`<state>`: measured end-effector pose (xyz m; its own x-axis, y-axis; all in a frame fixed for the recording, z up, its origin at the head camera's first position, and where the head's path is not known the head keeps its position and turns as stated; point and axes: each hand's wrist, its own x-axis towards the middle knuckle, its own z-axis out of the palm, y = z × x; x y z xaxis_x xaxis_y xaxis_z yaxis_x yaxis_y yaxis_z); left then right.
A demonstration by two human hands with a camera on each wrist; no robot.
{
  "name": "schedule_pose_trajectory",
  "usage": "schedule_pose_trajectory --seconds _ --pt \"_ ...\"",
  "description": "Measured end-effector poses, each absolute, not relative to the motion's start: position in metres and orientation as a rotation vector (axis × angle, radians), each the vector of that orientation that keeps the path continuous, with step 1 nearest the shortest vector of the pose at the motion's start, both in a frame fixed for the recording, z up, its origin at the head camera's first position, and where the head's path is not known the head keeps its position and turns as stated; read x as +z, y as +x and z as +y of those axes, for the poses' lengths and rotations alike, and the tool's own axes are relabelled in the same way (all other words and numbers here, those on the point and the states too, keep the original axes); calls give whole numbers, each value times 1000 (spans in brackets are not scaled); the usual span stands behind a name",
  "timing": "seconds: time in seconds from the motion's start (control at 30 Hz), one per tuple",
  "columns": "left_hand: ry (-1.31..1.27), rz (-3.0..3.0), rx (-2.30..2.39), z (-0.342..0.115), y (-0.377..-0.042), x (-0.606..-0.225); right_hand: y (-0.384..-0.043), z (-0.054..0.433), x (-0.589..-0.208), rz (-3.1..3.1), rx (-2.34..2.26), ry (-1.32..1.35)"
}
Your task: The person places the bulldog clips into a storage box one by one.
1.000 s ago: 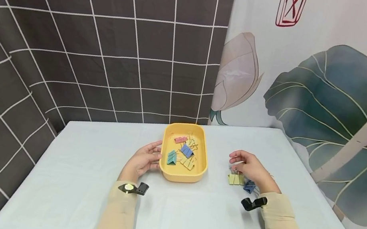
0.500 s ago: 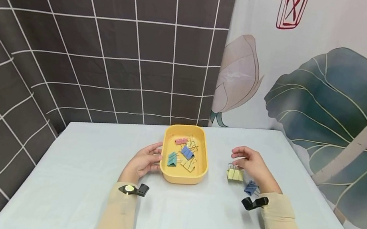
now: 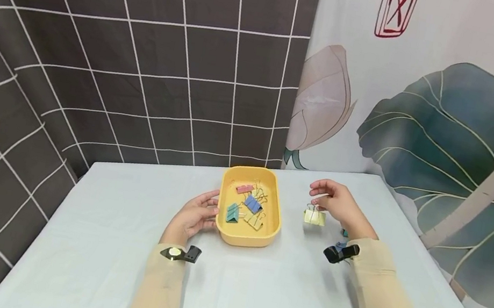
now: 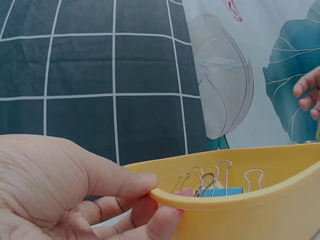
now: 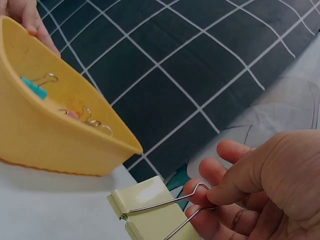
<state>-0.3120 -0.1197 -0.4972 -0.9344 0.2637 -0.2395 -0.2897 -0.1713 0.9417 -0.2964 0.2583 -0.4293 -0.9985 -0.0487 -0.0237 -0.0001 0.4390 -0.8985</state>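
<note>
A yellow tray (image 3: 244, 242) stands on the table and holds a red, a blue, a teal and a yellow binder clip. My left hand (image 3: 192, 214) pinches its left rim, thumb on top and fingers (image 4: 165, 222) beneath, as the left wrist view shows. To the right of the tray, my right hand (image 3: 339, 205) holds a pale yellow binder clip (image 3: 314, 218) above the table. In the right wrist view the thumb and a finger pinch the wire handles of this binder clip (image 5: 155, 200).
Below the right wrist a blue binder clip (image 3: 341, 245) lies on the table, partly hidden by the wrist camera. A bit of a teal clip (image 3: 345, 233) shows beside the right forearm. A dark gridded cloth (image 3: 166, 80) hangs behind the white table (image 3: 114, 241).
My right hand has lifted the pale yellow binder clip off the table and moved it up and slightly left. My left hand and the tray have stayed in place.
</note>
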Motion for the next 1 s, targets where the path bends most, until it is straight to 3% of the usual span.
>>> schedule_pose_trajectory --seconds 0.47,1.0 --pt "-27 1722 2188 -120 -312 -498 -323 228 -398 2612 -1612 -101" --pt "-17 1718 2194 -120 -311 -497 -349 195 -391 2479 -1665 -83"
